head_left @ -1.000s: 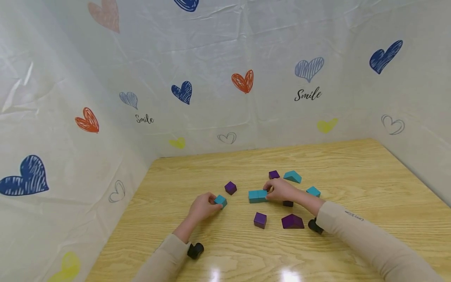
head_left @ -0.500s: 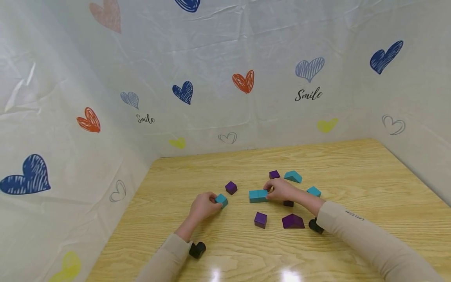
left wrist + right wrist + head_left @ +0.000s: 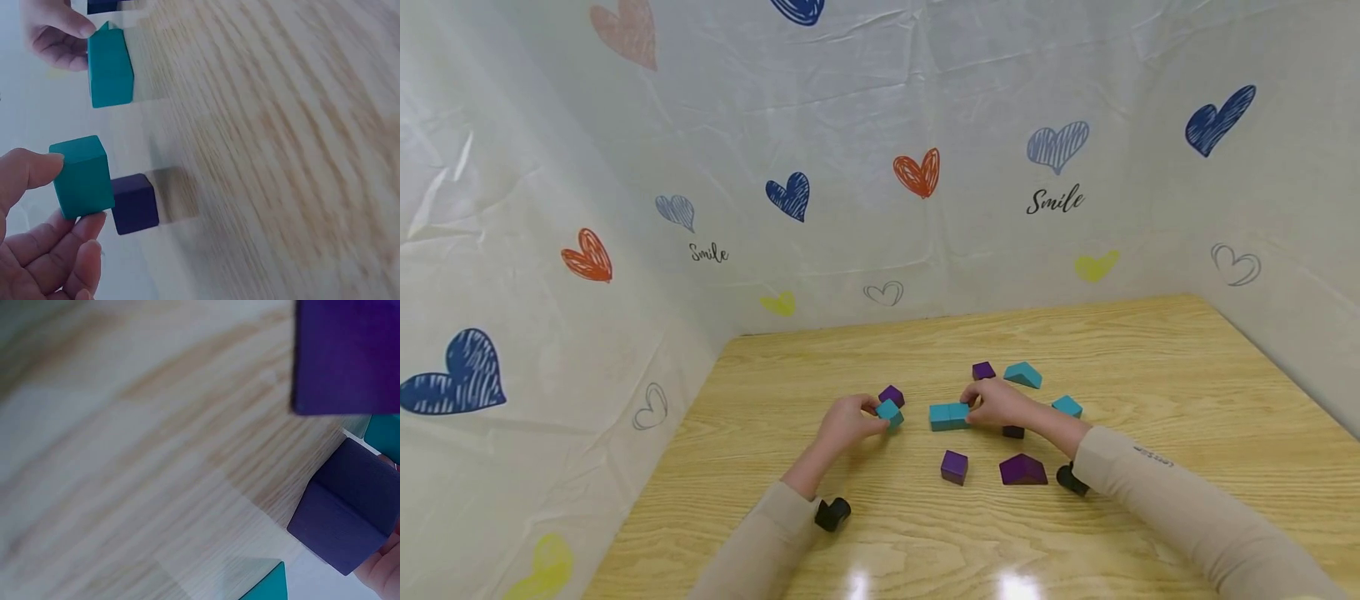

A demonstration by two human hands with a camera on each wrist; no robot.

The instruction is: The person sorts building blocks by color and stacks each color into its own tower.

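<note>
My left hand [image 3: 852, 425] pinches a teal cube [image 3: 890, 414] between thumb and fingers. In the left wrist view that cube [image 3: 82, 178] is tilted and close to a purple cube [image 3: 135, 204], and in the head view it overlaps the same purple cube [image 3: 891, 395]. Two teal cubes [image 3: 941, 417] stand side by side in a row to the right. My right hand [image 3: 997, 403] holds the right end of this row with its thumb and fingers. Only its fingertips [image 3: 382, 575] show in the right wrist view, partly behind a purple cube [image 3: 344, 506].
Around the right hand lie purple cubes [image 3: 954, 467], [image 3: 982, 370] a dark purple block [image 3: 1013, 432] under the wrist, a purple wedge [image 3: 1023, 469], a teal wedge [image 3: 1022, 374] and another teal block [image 3: 1067, 407]. A heart-printed sheet [image 3: 850, 250] hangs behind the wooden table [image 3: 895, 542].
My left hand has carried its teal cube to the right and slightly away from me, tilting it, so it now overlaps the purple cube in view. The right hand keeps its place.
</note>
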